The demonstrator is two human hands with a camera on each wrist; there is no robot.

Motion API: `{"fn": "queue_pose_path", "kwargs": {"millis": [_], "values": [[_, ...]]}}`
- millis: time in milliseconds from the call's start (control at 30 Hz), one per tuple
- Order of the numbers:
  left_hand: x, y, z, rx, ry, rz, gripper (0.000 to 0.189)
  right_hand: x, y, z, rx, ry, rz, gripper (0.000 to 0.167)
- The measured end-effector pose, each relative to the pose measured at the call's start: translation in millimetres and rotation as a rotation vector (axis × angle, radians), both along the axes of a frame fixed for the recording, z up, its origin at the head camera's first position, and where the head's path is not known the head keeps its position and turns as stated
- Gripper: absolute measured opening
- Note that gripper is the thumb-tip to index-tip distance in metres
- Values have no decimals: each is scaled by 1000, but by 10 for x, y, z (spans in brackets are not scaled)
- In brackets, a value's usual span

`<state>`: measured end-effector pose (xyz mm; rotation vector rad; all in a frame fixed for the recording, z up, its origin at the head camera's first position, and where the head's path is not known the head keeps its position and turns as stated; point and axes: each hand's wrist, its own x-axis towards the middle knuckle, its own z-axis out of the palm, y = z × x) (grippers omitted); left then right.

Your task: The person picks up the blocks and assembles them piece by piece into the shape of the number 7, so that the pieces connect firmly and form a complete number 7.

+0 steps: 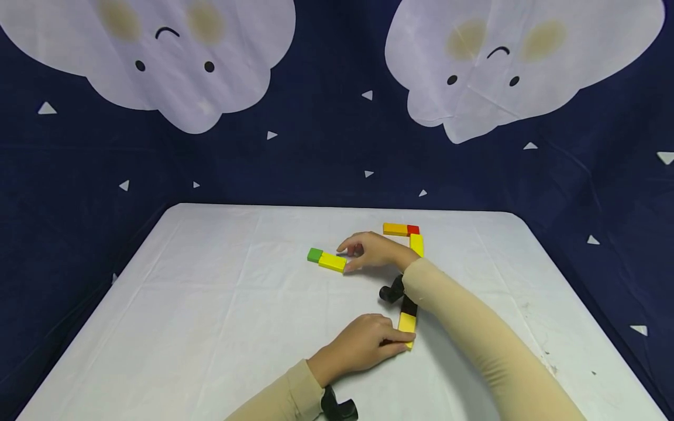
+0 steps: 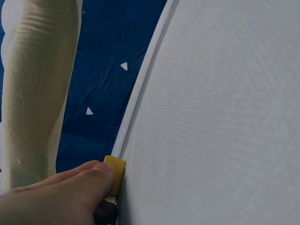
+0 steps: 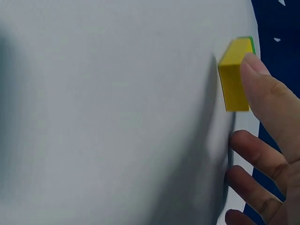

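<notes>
My left hand point(image 1: 363, 345) pinches the near end of a yellow block point(image 1: 407, 325) between thumb and fingers. That block adjoins a black block point(image 1: 408, 305), part of a line that passes beneath my right forearm. Farther up the table, my right hand point(image 1: 371, 250) hovers with loosely bent, parted fingers and nothing between them. Its thumb lies right by the end of another yellow block point(image 1: 333, 262), which has a green block point(image 1: 315, 255) at its far-left end. The right wrist view shows the thumb overlapping this yellow block point(image 3: 235, 86).
Behind my right wrist, a yellow block point(image 1: 416, 244) meets a red block point(image 1: 413, 230) and an orange block point(image 1: 395, 228), forming a corner. My right sleeve point(image 1: 474, 327) hides the middle of the line. A white cloth covers the table point(image 1: 210, 304); a dark cloud-patterned curtain point(image 1: 326, 164) hangs behind.
</notes>
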<state>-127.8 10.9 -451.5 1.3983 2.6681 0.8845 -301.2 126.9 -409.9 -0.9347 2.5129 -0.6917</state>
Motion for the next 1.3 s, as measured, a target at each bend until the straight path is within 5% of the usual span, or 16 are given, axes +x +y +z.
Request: {"fn": "queue_pose_path", "kwargs": {"millis": [433, 1300], "values": [[4, -6, 0, 17, 33, -10, 28, 19, -60, -29, -25, -16, 83, 46], [7, 3, -4, -1, -3, -6, 29, -7, 13, -35, 78, 71, 37, 41]]}}
